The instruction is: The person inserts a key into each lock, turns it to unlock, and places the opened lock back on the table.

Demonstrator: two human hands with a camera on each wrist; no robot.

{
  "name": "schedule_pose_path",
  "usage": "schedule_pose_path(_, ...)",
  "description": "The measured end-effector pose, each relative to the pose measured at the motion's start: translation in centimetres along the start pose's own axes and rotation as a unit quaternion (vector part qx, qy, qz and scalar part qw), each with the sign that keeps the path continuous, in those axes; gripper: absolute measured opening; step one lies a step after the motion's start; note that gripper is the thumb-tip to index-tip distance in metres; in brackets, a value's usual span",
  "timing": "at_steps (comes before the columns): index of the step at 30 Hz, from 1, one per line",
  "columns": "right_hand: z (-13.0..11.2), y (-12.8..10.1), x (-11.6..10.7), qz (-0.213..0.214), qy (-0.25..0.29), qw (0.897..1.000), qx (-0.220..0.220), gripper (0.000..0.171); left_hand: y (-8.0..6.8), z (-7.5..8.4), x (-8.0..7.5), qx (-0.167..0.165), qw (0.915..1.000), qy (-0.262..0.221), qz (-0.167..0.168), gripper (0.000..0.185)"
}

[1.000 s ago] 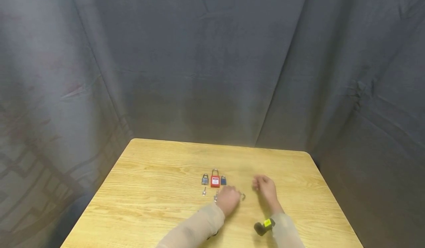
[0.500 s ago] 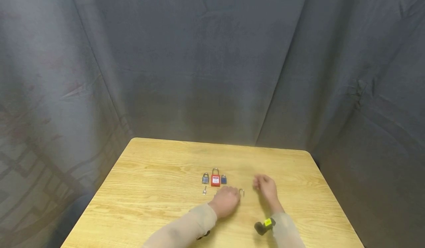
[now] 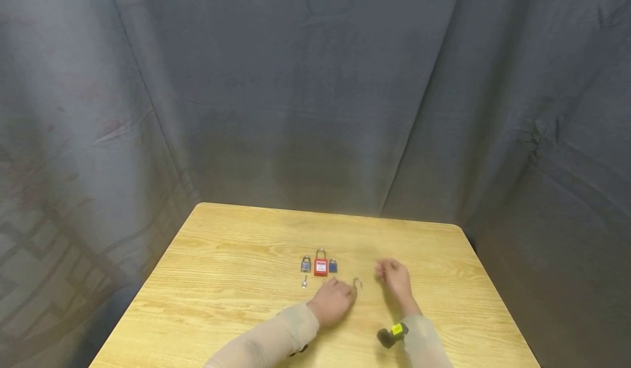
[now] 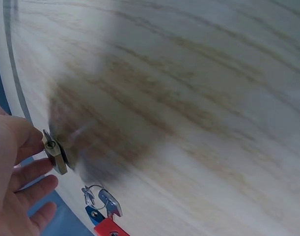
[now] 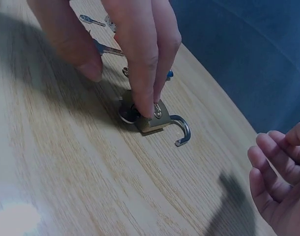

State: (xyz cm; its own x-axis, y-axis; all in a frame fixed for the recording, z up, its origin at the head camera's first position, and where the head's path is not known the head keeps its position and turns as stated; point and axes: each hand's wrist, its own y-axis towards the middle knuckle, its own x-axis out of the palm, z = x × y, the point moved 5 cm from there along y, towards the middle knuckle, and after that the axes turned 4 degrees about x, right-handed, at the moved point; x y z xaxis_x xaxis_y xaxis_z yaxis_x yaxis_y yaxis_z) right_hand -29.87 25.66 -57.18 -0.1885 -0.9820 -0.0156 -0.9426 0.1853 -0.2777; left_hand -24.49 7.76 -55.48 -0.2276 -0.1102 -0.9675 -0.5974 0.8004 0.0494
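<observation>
My left hand pinches the body of a small brass padlock against the wooden table. The padlock's shackle stands swung open, pointing toward my right hand. In the left wrist view the brass padlock sits at the fingertips. My right hand hovers just right of the padlock, fingers loosely curled and holding nothing; the right wrist view shows the same right hand. A dark round part beside the padlock body is partly hidden under my fingers.
Beyond my left hand, a grey padlock, a red padlock and a blue padlock stand in a row. Loose keys lie in front of them. Dark cloth hangs behind and beside the table.
My left hand has drawn slightly back and left, taking the brass padlock with it. The right hand has hardly moved.
</observation>
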Motion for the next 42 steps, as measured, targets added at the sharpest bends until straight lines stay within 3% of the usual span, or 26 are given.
schedule_pose_path(8, 0.1, 0.1, -0.2, -0.001, 0.029, 1.0, -0.007, 0.035, 1.1, -0.8, 0.5, -0.036, 0.9992, 0.011, -0.013, 0.036)
schedule_pose_path(12, 0.2, 0.1, -0.2, -0.004, 0.035, 0.999, -0.006, 0.035, 1.2, -1.3, 1.2, -0.064, 0.9974, -0.005, -0.032, 0.046)
schedule_pose_path(20, -0.2, -0.1, -0.4, 0.007, -0.041, 0.999, -0.021, 0.033, 0.4, -1.8, 1.5, -0.072, 0.9965, -0.018, -0.038, 0.059)
schedule_pose_path(25, 0.1, -0.2, -0.1, -0.006, 0.012, 1.0, -0.008, 0.035, 0.0, -2.5, 1.4, -0.085, 0.9938, -0.059, -0.04, 0.056)
schedule_pose_path(29, 0.4, -0.2, 0.2, -0.02, 0.057, 0.998, -0.001, 0.036, -0.4, -4.1, 0.6, -0.113, 0.9893, -0.093, 0.0, 0.045)
schedule_pose_path(32, 0.5, -0.2, 0.3, -0.021, 0.065, 0.998, -0.005, 0.035, -0.9, -6.1, -0.4, -0.147, 0.9796, -0.128, 0.048, 0.035)
schedule_pose_path(36, 0.6, -0.3, 0.3, -0.017, 0.065, 0.998, -0.008, 0.035, -2.3, -9.2, -1.1, -0.207, 0.9588, -0.175, 0.085, 0.032)
schedule_pose_path(39, 0.6, -0.5, 0.3, -0.016, 0.062, 0.998, -0.012, 0.034, -3.7, -11.2, -1.1, -0.245, 0.9434, -0.2, 0.099, 0.024)
schedule_pose_path(42, 0.5, -0.6, 0.3, -0.016, 0.061, 0.998, -0.02, 0.034, -5.0, -12.8, -0.6, -0.269, 0.9351, -0.21, 0.097, 0.013)
